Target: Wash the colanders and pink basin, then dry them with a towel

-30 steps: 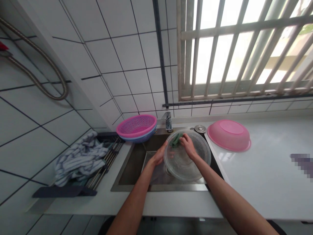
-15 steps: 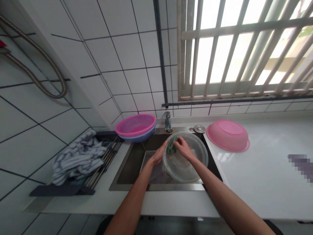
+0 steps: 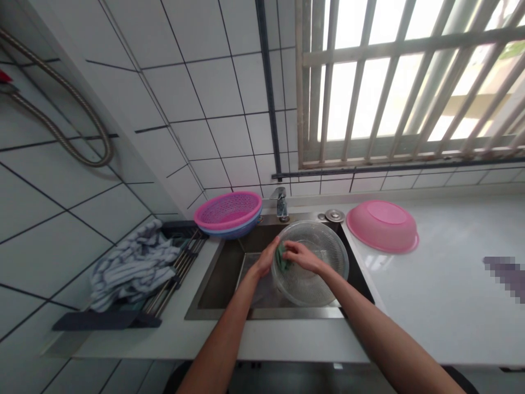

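Observation:
Over the steel sink (image 3: pixel 221 284) I hold a clear plastic colander bowl (image 3: pixel 324 257), tilted toward me. My left hand (image 3: pixel 264 262) grips its left rim from outside. Inside the bowl, my right hand (image 3: pixel 301 256) presses a green scrubbing cloth (image 3: pixel 281 258) against the left wall, fingers closed over it. The cloth is partly hidden between the two hands.
A pink colander nested in a blue one (image 3: pixel 228 212) sits at the sink's back left corner, next to the tap (image 3: pixel 281 201). An upturned pink basin (image 3: pixel 382 225) lies on the white counter (image 3: pixel 443 295) to the right. A striped towel (image 3: pixel 131 265) lies on a drying rack (image 3: pixel 172 273) at left.
My right hand has slid the green cloth from the bowl's far upper-left rim down along the left wall toward me. The left hand has kept its hold on the rim.

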Demonstrator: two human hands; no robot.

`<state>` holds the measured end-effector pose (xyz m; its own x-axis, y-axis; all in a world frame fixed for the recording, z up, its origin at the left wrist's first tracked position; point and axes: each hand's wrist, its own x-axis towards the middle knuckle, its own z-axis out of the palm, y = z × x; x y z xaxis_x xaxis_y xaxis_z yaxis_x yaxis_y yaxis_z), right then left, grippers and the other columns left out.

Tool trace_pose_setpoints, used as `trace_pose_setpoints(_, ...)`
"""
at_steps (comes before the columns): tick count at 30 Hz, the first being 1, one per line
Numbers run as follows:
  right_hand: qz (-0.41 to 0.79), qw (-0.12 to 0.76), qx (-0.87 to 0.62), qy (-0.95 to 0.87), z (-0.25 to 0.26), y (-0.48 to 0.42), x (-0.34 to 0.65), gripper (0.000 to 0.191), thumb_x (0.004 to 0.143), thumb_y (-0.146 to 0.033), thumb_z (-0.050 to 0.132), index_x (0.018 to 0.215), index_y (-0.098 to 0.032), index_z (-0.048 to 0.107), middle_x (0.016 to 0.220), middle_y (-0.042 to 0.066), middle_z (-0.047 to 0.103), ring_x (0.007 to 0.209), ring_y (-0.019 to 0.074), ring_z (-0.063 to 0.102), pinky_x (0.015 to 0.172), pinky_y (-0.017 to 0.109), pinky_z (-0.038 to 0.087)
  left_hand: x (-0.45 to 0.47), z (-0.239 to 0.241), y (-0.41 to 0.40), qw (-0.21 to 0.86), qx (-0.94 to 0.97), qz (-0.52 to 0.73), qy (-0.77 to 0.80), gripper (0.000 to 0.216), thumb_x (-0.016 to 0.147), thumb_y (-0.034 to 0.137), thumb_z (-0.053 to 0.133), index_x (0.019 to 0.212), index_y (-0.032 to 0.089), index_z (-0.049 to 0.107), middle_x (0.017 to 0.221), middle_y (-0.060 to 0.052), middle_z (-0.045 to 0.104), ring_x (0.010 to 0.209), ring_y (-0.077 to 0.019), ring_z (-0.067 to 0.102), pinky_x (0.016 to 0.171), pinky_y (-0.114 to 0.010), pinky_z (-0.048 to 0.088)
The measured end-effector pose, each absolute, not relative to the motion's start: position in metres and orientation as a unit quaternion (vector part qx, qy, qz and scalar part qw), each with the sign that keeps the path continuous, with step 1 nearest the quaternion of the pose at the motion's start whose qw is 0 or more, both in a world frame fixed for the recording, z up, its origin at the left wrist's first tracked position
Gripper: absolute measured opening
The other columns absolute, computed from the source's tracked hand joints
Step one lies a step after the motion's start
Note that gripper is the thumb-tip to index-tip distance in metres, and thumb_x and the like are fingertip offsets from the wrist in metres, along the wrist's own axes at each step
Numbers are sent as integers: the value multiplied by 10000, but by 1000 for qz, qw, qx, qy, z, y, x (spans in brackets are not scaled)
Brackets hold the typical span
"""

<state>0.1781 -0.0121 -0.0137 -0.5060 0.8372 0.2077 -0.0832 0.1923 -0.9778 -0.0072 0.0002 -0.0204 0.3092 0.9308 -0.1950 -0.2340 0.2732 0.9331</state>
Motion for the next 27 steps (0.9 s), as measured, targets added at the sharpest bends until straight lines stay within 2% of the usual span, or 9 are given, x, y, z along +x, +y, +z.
trace_pose_setpoints(3,515,563,-364,-534,-6,-3,191,214,853,-372,613,1006,-226,580,965,26,608,860,186,558,758,273,469,-6,-19,0,708,416,402,406,621,978,597,585,1449,195,626,1326,-144,717,963,-277,743,885,-437,595)
trace_pose_setpoints(5,487,597,-397,-499,-3,0,197,225,864,-388,598,1023,-232,573,1017,39,616,922,200,570,800,284,482,-5,-18,1,720,415,389,398,616,997,598,544,1502,247,573,1377,-127,689,889,-258,746,811,-434,610)
trace_pose_setpoints(7,496,557,-387,-543,-4,-2,197,204,872,-393,601,996,-231,588,1013,35,618,922,199,568,800,285,479,-4,-17,0,716,422,388,398,604,1000,596,541,1472,225,603,1362,-132,696,926,-262,741,834,-429,610)
trace_pose_setpoints(10,546,378,-310,-680,-14,-12,185,193,878,-400,630,857,-209,615,838,0,590,754,162,522,687,266,431,-3,-18,0,696,441,399,401,619,979,616,565,1386,163,674,1325,-160,715,1125,-306,702,994,-447,562)
trace_pose_setpoints(13,562,236,-252,-752,-24,-21,172,234,861,-402,678,783,-188,622,720,-26,545,642,131,458,611,259,366,-5,-19,0,674,476,422,376,603,950,599,628,1434,239,643,1461,-123,639,1334,-323,595,1119,-462,481)
trace_pose_setpoints(17,542,368,-320,-685,-22,-15,175,219,824,-374,700,921,-199,611,848,-3,593,725,152,513,654,262,407,-6,-18,1,679,469,426,371,592,943,586,646,1398,209,672,1462,-127,638,1358,-325,575,1141,-458,465)
trace_pose_setpoints(21,488,551,-405,-543,-11,-4,189,237,846,-392,622,1005,-225,566,969,26,598,862,187,548,761,279,456,-4,-15,2,712,419,406,390,592,980,588,584,1438,217,630,1379,-126,692,1219,-323,656,980,-477,576)
trace_pose_setpoints(23,497,540,-389,-557,-8,-4,190,211,853,-381,607,990,-224,574,953,22,588,860,185,538,765,276,450,-3,-15,2,711,414,409,394,577,983,580,583,1426,215,637,1340,-125,711,1172,-314,676,938,-463,594)
trace_pose_setpoints(27,541,363,-294,-700,-10,-16,179,165,830,-355,658,839,-204,593,828,-7,564,752,159,491,697,269,398,-3,-17,3,686,413,431,416,582,973,607,580,1283,135,725,1304,-162,724,1195,-324,671,1034,-432,541)
